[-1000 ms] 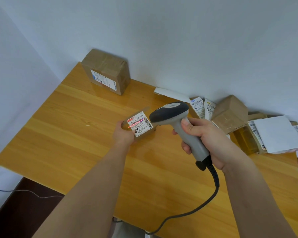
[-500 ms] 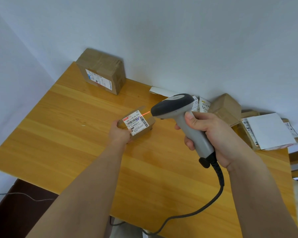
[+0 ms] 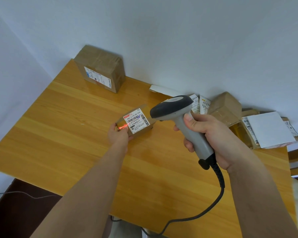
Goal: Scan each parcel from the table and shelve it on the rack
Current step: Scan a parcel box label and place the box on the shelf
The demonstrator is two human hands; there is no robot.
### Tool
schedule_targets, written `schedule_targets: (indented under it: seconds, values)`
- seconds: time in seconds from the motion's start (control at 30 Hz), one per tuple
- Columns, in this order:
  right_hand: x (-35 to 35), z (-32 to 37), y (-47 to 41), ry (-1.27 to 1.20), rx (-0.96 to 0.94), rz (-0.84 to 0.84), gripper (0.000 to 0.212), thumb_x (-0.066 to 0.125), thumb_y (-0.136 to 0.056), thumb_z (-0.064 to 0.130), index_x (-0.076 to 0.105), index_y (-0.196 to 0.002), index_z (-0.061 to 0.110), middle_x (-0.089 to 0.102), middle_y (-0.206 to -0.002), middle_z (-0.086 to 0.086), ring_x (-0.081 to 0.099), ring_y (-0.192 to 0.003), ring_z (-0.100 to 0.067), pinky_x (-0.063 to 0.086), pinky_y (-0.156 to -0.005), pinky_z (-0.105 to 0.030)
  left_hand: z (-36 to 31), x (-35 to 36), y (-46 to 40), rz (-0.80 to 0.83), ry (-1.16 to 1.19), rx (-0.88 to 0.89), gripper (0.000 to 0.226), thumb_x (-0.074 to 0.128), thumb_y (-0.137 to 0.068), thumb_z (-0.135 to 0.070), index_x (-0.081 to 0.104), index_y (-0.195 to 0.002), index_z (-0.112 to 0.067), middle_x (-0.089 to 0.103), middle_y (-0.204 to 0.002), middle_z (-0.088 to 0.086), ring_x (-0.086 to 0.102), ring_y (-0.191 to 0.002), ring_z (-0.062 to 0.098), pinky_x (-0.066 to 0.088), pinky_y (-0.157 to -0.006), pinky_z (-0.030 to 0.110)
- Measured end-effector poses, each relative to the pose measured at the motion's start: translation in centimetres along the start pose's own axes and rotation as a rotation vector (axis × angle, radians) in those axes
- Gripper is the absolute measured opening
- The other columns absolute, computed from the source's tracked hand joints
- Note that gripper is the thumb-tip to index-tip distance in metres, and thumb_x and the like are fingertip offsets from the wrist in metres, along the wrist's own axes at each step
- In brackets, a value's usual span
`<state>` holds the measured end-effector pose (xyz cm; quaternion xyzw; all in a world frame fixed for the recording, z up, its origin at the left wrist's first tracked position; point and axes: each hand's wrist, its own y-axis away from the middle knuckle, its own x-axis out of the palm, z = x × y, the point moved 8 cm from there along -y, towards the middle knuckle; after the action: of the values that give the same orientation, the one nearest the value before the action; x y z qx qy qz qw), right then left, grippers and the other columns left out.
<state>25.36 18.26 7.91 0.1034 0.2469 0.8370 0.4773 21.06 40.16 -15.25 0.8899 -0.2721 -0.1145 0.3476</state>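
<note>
My left hand (image 3: 118, 135) grips a small brown parcel (image 3: 136, 123) by its near left end, just above the wooden table (image 3: 58, 134). Its white barcode label faces up towards me. My right hand (image 3: 206, 134) holds a grey and black barcode scanner (image 3: 175, 115) by the handle, its head right beside the parcel. The scanner's red line falls on the label's left edge and on my left fingers. A black cable runs from the handle down off the table's front edge.
A larger taped cardboard box (image 3: 100, 69) stands in the table's far left corner against the wall. Several parcels and envelopes (image 3: 248, 124) are heaped at the far right. A dark cabinet (image 3: 15, 212) sits below the table's left front.
The red scan line has slid from the label's upper right to its left edge and my fingers. Both hands hold much the same pose; the view has shifted slightly.
</note>
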Motion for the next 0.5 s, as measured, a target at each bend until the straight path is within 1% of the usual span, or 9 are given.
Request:
schedule_targets:
  seconds: [0.03, 0.1, 0.13, 0.2, 0.33, 0.4, 0.5]
  values:
    - [0.05, -0.03, -0.02, -0.007, -0.001, 0.001, 0.038, 0.055, -0.093, 0.035, 0.065, -0.109, 0.002, 0.063, -0.091, -0.008, 0.051, -0.051, -0.014, 0.043, -0.052, -0.026, -0.08, -0.04, 0.05, -0.005, -0.007, 0.008, 0.057, 0.057, -0.096, -0.005, 0.035, -0.148, -0.016, 0.061, -0.129, 0.014, 0.065, -0.095, 0.024, 0.055, -0.055, 0.026]
    - [0.03, -0.14, -0.06, -0.023, 0.002, -0.001, 0.035, 0.053, -0.095, 0.034, 0.065, -0.111, 0.006, 0.063, -0.090, -0.009, 0.052, -0.051, -0.014, 0.043, -0.052, -0.026, -0.09, -0.20, -0.08, -0.021, -0.017, 0.019, 0.052, 0.055, -0.099, -0.012, 0.037, -0.148, -0.017, 0.058, -0.133, 0.013, 0.065, -0.100, 0.026, 0.057, -0.059, 0.028]
    - [0.01, -0.17, -0.07, -0.023, 0.008, -0.001, 0.033, 0.052, -0.097, 0.034, 0.065, -0.112, 0.007, 0.061, -0.085, -0.011, 0.052, -0.051, -0.014, 0.043, -0.052, -0.025, -0.09, -0.23, -0.10, -0.024, -0.019, 0.024, 0.050, 0.054, -0.100, -0.016, 0.038, -0.147, -0.017, 0.057, -0.133, 0.012, 0.064, -0.103, 0.028, 0.057, -0.061, 0.030]
    - [0.05, -0.08, -0.02, -0.018, 0.014, 0.002, 0.033, 0.051, -0.097, 0.033, 0.064, -0.112, 0.007, 0.055, -0.073, -0.012, 0.051, -0.050, -0.013, 0.043, -0.050, -0.023, -0.05, -0.25, -0.11, -0.026, -0.026, 0.029, 0.045, 0.051, -0.101, -0.018, 0.040, -0.145, -0.015, 0.057, -0.129, 0.013, 0.063, -0.102, 0.028, 0.057, -0.064, 0.033]
    - [0.14, 0.42, 0.24, -0.042, -0.001, 0.001, 0.032, 0.051, -0.097, 0.031, 0.064, -0.108, 0.003, 0.059, -0.078, -0.006, 0.050, -0.048, -0.013, 0.043, -0.047, -0.021, -0.09, -0.53, -0.29, -0.053, -0.043, 0.041, 0.045, 0.054, -0.100, -0.015, 0.043, -0.143, -0.012, 0.058, -0.125, 0.015, 0.064, -0.096, 0.029, 0.059, -0.060, 0.035]
    - [0.14, 0.61, 0.41, -0.053, -0.006, 0.005, 0.034, 0.053, -0.093, 0.032, 0.065, -0.107, 0.003, 0.062, -0.082, -0.003, 0.049, -0.048, -0.013, 0.042, -0.047, -0.021, -0.19, -0.70, -0.36, -0.069, -0.051, 0.052, 0.044, 0.054, -0.100, -0.015, 0.044, -0.142, -0.011, 0.058, -0.123, 0.016, 0.066, -0.091, 0.029, 0.059, -0.058, 0.035]
    - [0.04, 0.78, 0.57, -0.048, -0.016, 0.015, 0.048, 0.056, -0.083, 0.038, 0.064, -0.109, -0.001, 0.062, -0.089, -0.005, 0.048, -0.050, -0.013, 0.042, -0.048, -0.023, -0.48, -0.72, -0.41, -0.079, -0.097, 0.098, 0.039, 0.053, -0.100, -0.015, 0.047, -0.139, -0.010, 0.058, -0.120, 0.017, 0.066, -0.096, 0.035, 0.059, -0.053, 0.031]
